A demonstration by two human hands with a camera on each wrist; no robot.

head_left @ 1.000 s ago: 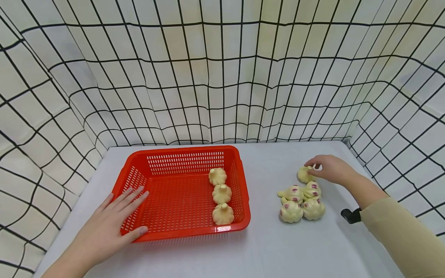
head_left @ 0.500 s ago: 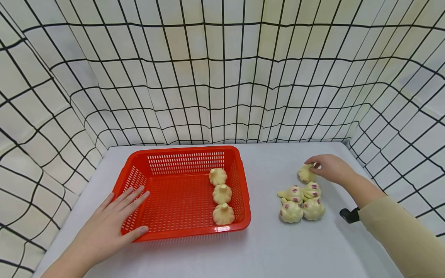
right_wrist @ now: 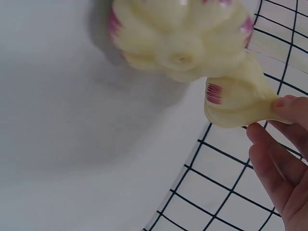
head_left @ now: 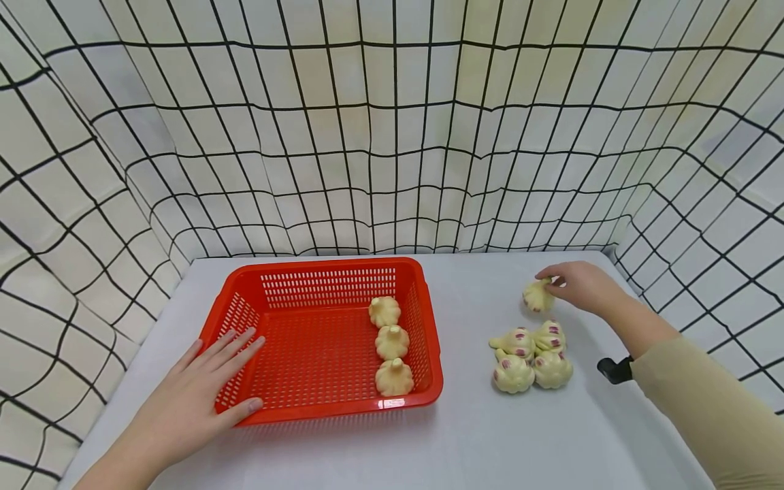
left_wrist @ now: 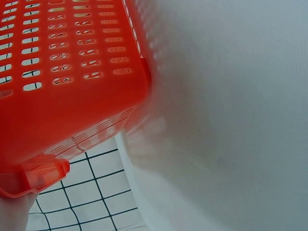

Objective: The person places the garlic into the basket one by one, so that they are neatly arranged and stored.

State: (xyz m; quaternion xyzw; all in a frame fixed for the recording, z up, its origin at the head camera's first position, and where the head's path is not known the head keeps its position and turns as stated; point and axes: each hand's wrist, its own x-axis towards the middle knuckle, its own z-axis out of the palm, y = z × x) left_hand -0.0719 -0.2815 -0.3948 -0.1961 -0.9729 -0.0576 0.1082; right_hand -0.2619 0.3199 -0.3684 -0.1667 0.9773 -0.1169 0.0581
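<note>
Between thumb and fingers my right hand (head_left: 582,286) pinches a garlic bulb (head_left: 537,297) by its stem, behind the other bulbs on the right of the table. In the right wrist view this held garlic bulb (right_wrist: 236,96) shows a purple patch, and a nearer bulb (right_wrist: 180,36) overlaps it. Several cream and purple garlic bulbs (head_left: 531,357) lie clustered just in front of it. My left hand (head_left: 190,401) rests with fingers spread over the left end of the red plastic basket (head_left: 324,411). Inside the basket, three garlic bulbs (head_left: 392,342) stand in a row along its right wall.
Black netting (head_left: 392,150) over white cloth encloses the table at the back and both sides. A white cloth (head_left: 465,435) covers the table. A black strap end (head_left: 614,371) hangs at the right sleeve (head_left: 692,401).
My right hand has risen slightly with the pinched garlic bulb, which now stands a little farther from the cluster. The left hand and the basket have barely moved.
</note>
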